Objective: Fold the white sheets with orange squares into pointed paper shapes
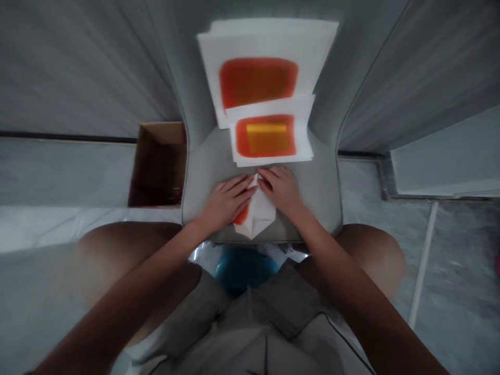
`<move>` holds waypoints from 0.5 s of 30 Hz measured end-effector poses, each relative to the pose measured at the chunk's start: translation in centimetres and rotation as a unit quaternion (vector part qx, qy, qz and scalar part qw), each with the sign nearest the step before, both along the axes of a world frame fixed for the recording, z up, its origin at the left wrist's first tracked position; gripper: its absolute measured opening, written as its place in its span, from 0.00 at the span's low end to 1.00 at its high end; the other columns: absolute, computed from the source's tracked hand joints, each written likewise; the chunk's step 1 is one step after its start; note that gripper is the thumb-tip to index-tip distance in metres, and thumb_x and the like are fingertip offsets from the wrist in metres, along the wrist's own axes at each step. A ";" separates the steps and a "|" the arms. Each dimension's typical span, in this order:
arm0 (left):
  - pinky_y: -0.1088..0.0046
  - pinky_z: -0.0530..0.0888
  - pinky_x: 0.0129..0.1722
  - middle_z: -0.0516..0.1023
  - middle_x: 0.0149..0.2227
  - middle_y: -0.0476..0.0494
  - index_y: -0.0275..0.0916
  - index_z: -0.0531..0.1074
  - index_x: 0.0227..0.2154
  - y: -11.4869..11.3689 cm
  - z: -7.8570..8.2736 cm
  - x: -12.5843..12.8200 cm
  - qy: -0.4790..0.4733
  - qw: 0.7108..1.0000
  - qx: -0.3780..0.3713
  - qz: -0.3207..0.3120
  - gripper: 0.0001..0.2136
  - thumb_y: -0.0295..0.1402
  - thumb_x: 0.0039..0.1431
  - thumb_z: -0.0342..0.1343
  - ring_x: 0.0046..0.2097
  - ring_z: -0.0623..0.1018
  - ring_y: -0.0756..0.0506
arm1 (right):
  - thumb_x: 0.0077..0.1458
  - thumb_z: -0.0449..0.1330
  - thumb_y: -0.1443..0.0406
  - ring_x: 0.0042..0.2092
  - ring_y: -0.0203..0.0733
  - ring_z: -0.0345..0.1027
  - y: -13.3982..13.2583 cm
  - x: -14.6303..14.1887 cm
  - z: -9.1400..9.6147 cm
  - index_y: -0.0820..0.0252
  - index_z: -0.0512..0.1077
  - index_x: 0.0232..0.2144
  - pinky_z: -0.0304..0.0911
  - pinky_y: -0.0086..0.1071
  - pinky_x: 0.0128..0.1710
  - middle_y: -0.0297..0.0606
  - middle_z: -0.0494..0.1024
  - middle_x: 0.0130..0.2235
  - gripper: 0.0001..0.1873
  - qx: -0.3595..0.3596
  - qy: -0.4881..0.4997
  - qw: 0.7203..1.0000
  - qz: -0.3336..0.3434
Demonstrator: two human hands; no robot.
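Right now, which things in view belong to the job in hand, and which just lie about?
Job in hand:
folded paper, touched by the left hand and right hand
chair, whose seat supports it
larger sheets and smaller sheets, orange-marked too, so probably related

Apparently just lying about:
cardboard box, beside the chair
blue object, partly hidden, use unclear

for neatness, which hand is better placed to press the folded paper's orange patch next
Probably the left hand, partly covering the orange patch; the right hand is at the folded paper's far tip.

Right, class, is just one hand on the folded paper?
No, the left hand and the right hand both touch the folded white-and-orange paper.
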State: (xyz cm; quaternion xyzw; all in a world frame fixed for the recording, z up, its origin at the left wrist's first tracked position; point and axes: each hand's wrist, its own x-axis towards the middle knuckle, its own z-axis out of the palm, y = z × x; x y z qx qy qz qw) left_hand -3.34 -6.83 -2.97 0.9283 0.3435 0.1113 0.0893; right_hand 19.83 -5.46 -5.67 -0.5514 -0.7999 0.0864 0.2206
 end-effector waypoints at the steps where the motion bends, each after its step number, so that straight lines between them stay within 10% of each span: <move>1: 0.54 0.69 0.64 0.65 0.72 0.41 0.43 0.70 0.66 0.0 0.0 0.0 0.000 1.000 0.001 0.001 0.20 0.35 0.78 0.44 0.73 0.64 0.38 | 0.72 0.52 0.61 0.46 0.54 0.68 0.0 0.0 0.0 0.59 0.77 0.57 0.59 0.43 0.46 0.47 0.79 0.42 0.20 0.000 0.002 1.000 0.000; 15: 0.55 0.69 0.64 0.65 0.72 0.45 0.45 0.70 0.66 -0.2 -0.1 0.1 0.007 1.000 -0.003 0.007 0.20 0.36 0.78 0.44 0.72 0.65 0.38 | 0.75 0.48 0.58 0.45 0.51 0.70 0.2 0.2 0.4 0.57 0.78 0.57 0.62 0.43 0.47 0.45 0.80 0.41 0.22 -0.013 0.040 0.999 0.013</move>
